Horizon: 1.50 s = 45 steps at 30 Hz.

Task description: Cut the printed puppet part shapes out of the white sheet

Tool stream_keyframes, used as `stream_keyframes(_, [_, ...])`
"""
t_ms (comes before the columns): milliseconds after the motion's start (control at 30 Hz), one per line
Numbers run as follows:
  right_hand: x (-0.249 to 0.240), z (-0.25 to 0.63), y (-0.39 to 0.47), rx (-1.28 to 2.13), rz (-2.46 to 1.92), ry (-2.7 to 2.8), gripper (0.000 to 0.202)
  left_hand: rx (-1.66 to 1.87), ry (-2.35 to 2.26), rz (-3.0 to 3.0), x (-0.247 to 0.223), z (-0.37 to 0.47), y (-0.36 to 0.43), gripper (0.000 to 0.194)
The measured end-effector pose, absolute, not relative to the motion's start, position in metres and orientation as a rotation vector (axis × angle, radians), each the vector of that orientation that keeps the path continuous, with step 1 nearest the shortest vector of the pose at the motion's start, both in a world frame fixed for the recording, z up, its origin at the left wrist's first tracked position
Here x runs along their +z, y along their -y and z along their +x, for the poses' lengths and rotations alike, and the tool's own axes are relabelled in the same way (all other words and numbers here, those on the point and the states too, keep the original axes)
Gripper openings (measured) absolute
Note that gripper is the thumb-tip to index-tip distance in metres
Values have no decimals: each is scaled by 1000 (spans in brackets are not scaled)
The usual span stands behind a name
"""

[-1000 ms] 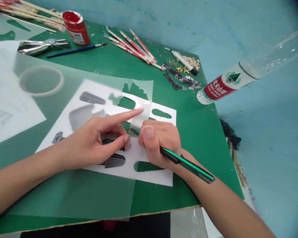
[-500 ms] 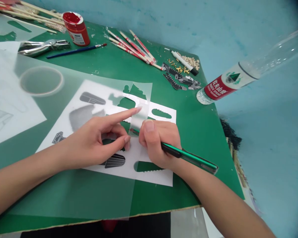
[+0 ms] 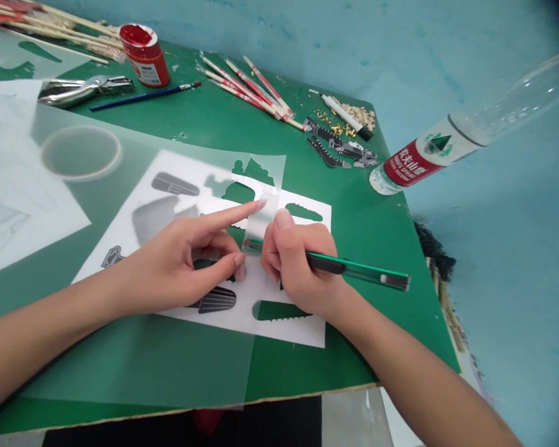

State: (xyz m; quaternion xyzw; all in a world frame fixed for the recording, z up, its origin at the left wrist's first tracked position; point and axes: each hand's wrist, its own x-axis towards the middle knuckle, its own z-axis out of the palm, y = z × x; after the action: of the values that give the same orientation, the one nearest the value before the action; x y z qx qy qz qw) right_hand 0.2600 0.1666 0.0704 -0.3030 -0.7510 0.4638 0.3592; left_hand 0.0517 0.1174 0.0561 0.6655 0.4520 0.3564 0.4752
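My right hand (image 3: 302,261) grips a green and black utility knife (image 3: 372,273), its back end pointing right and its tip at a clear plastic sheet (image 3: 177,366). My left hand (image 3: 200,254) rests on the sheet with the index finger stretched out and the other fingers partly curled, holding nothing that I can see. Under the plastic lies a white paper (image 3: 298,335) with dark printed shapes and several cut-out holes that show the green table. Between the hands, a shiny strip of the plastic (image 3: 264,214) catches the light.
Along the back stand an open red paint jar (image 3: 149,62), a metal hole punch (image 3: 86,91), a paintbrush (image 3: 144,97) and wrapped sticks (image 3: 251,87). Dark cut pieces (image 3: 328,152) and a marker (image 3: 345,117) lie at the right. A water bottle (image 3: 414,162) leans there; a tape roll (image 3: 81,177) sits left.
The knife's back end has swung up, so the handle lies flatter. My right hand has shifted slightly, while my left hand stays nearly in place.
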Motion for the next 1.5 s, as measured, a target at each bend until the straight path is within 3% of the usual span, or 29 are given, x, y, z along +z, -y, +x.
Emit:
stream_keyframes(633, [63, 257, -171, 786, -527, 2101, 60, 883, -1104, 1610, 53, 51, -116, 65])
stream_keyframes(1500, [61, 260, -175, 606, -408, 2238, 56, 874, -1086, 1652, 55, 50, -116, 65])
